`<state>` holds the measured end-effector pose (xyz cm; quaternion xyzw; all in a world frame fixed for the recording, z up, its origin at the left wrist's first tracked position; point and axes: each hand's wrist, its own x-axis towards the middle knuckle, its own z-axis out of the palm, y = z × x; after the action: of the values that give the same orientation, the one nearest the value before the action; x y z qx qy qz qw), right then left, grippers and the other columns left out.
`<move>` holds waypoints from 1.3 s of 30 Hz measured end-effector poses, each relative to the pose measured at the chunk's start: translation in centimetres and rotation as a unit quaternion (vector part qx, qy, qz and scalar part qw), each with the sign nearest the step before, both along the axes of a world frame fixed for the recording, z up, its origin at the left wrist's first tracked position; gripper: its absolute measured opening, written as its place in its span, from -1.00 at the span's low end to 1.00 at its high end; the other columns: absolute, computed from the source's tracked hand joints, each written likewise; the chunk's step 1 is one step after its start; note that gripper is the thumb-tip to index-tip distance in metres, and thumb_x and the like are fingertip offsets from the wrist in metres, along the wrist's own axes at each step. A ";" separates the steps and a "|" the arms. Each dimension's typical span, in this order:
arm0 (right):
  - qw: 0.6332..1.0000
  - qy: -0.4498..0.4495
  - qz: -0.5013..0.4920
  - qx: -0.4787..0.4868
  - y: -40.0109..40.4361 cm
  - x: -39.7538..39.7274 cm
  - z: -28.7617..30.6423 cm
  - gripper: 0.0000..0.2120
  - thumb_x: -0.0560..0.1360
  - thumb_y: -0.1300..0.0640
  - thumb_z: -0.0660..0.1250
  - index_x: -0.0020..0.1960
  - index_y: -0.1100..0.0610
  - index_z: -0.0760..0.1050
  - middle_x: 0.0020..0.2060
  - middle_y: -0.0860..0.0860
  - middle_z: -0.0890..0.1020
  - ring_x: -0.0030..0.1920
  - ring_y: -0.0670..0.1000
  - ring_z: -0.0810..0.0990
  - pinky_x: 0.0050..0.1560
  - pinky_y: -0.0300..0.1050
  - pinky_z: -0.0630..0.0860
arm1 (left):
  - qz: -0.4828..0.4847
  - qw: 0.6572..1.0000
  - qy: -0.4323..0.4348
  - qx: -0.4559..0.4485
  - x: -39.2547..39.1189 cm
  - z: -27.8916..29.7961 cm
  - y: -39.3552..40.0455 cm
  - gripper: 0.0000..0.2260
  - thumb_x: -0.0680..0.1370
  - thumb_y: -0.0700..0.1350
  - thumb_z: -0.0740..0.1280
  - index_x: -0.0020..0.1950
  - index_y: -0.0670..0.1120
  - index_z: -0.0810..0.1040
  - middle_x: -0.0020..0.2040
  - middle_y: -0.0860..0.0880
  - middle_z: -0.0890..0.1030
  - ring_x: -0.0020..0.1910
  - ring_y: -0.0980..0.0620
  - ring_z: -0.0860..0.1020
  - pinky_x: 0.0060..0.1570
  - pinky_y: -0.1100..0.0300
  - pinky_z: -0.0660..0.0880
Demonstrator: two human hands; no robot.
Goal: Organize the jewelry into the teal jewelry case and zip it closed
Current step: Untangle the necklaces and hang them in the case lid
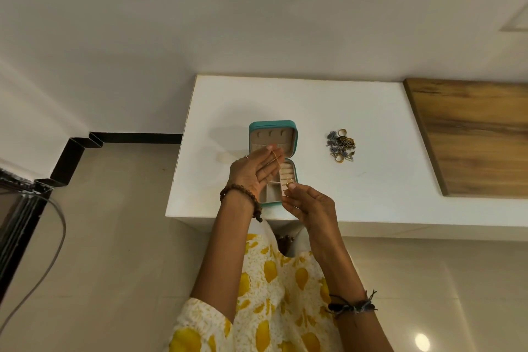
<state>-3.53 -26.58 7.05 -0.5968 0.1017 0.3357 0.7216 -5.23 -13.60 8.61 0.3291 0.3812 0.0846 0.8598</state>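
- Stretching a thin gold chain (276, 159) above the open teal jewelry case (273, 163): left hand (254, 173) pinching its top, right hand (307, 203) its lower end.
- Likely featherlight, limp, tangle-prone; best gripped near the ends.
- Waiting rightward on the white table (371, 180): loose jewelry pile (341, 145).

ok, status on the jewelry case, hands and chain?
Left hand and right hand each pinch an end of a thin gold chain. Teal case open beneath. Loose jewelry pile waits on the table; nothing blocking.
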 end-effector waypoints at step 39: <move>0.920 -0.213 -0.004 -0.328 -0.9 7.1 -6.7 -0.80 0.50 0.22 0.30 0.08 0.23 0.59 -0.06 0.16 0.67 -0.13 0.10 0.64 0.05 -0.06 0.56 | -0.249 0.698 0.166 0.651 3.5 -6.6 -3.4 -0.67 0.51 -0.08 0.32 0.27 -0.04 0.49 0.20 -0.08 0.49 0.21 -0.06 0.38 0.17 0.10 0.37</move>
<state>3.54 -27.49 0.35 -0.8570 0.0523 0.1454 0.4916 -1.78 -17.02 2.00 0.8981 0.2717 0.0384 0.3436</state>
